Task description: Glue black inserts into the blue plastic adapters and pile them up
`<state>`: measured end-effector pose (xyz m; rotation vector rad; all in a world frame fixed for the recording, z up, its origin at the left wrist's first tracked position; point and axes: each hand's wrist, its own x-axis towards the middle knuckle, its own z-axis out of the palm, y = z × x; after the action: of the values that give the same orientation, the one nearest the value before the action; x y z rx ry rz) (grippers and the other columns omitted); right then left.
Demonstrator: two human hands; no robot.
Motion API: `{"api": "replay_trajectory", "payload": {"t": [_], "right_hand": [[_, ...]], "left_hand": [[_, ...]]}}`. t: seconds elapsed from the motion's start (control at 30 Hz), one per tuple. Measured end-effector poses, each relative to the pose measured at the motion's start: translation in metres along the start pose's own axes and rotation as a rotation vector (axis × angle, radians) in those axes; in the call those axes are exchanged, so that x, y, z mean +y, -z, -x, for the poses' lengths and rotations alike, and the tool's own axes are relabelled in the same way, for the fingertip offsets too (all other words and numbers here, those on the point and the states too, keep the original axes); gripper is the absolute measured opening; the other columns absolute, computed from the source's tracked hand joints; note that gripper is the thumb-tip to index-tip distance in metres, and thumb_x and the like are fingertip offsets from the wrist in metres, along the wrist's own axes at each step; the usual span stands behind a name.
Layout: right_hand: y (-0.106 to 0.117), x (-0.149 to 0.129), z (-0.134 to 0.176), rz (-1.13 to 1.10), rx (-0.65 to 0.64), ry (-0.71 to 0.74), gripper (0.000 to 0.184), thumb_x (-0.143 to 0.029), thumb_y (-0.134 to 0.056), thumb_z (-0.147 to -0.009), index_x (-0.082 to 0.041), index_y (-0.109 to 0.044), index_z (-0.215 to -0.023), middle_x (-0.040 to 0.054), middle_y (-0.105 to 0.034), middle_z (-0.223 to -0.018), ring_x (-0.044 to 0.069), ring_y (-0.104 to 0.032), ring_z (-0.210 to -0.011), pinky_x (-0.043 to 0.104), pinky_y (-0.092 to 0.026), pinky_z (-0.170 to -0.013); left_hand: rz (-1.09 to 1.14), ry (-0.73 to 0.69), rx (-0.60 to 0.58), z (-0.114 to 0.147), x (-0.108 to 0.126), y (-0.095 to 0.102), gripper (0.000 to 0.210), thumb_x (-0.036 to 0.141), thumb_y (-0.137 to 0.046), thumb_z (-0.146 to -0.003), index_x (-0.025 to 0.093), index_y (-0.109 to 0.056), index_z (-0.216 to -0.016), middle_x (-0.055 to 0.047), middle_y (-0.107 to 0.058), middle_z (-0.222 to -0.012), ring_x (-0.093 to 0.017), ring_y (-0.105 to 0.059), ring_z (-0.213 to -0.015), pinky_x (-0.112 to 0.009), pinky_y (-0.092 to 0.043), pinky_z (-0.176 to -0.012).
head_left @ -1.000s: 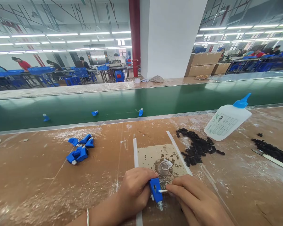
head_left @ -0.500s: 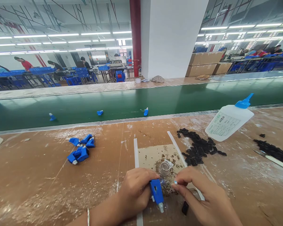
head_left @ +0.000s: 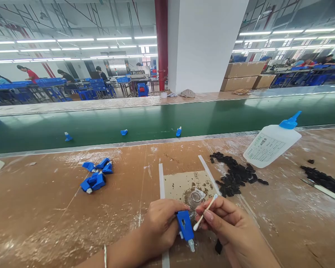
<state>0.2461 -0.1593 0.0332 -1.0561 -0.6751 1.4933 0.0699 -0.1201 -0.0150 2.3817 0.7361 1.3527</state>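
My left hand (head_left: 163,223) is closed round a blue plastic part (head_left: 185,225) that has a slot in its face and a pale clear tip at its lower end. Between thumb and fingers, my right hand (head_left: 229,227) pinches a cotton swab (head_left: 205,213). One white cotton end of it points down and lies close to the blue part; whether they touch I cannot tell. Just beyond both hands, a small clear round dish (head_left: 194,198) stands on a beige, wet-spotted sheet (head_left: 178,181) edged with white tape. A black piece (head_left: 218,246) lies beside my right hand.
Several blue parts (head_left: 96,176) are heaped at left. Black pieces (head_left: 234,175) lie at right near a white bottle with a blue nozzle (head_left: 270,143). Tweezers (head_left: 326,190) rest by another black pile (head_left: 324,178). Blue parts sit on the green conveyor belt (head_left: 145,115). People sit in the background.
My right hand has turned the swab, so its length now shows and one cotton end is close to the blue part. Blue parts on the belt have shifted right. My left hand is nearly still.
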Motion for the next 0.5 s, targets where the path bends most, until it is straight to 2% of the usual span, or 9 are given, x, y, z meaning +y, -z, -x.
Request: {"api": "replay_trajectory", "payload": {"t": [0.2, 0.37, 0.5], "right_hand": [[-0.009, 0.006, 0.003, -0.057, 0.026, 0.029, 0.030, -0.042, -0.094, -0.055, -0.021, -0.076, -0.067, 0.0001, -0.073, -0.070, 0.011, -0.060, -0.063, 0.020, -0.050, -0.064], [-0.005, 0.016, 0.002, -0.070, 0.013, 0.065, 0.025, -0.041, -0.092, -0.060, -0.023, -0.077, -0.069, 0.0012, -0.074, -0.072, 0.016, -0.065, -0.072, 0.025, -0.052, -0.071], [0.005, 0.026, -0.003, -0.034, -0.086, 0.100, 0.018, -0.039, -0.087, -0.070, -0.025, -0.078, -0.075, 0.0020, -0.077, -0.080, 0.017, -0.069, -0.079, 0.025, -0.054, -0.075]], "left_hand": [[0.016, -0.033, 0.033, 0.001, 0.000, 0.001, 0.032, 0.000, -0.053, -0.081, 0.017, -0.061, -0.108, -0.008, -0.078, -0.090, -0.017, -0.076, -0.081, -0.024, -0.060, -0.075], [0.029, -0.053, 0.058, -0.001, 0.002, 0.002, 0.035, -0.001, -0.052, -0.081, 0.018, -0.061, -0.109, -0.009, -0.078, -0.091, -0.018, -0.076, -0.083, -0.026, -0.061, -0.077], [0.039, -0.049, 0.053, -0.001, 0.003, 0.002, 0.034, 0.000, -0.054, -0.083, 0.018, -0.060, -0.111, -0.010, -0.078, -0.093, -0.018, -0.075, -0.086, -0.027, -0.061, -0.079]]}}
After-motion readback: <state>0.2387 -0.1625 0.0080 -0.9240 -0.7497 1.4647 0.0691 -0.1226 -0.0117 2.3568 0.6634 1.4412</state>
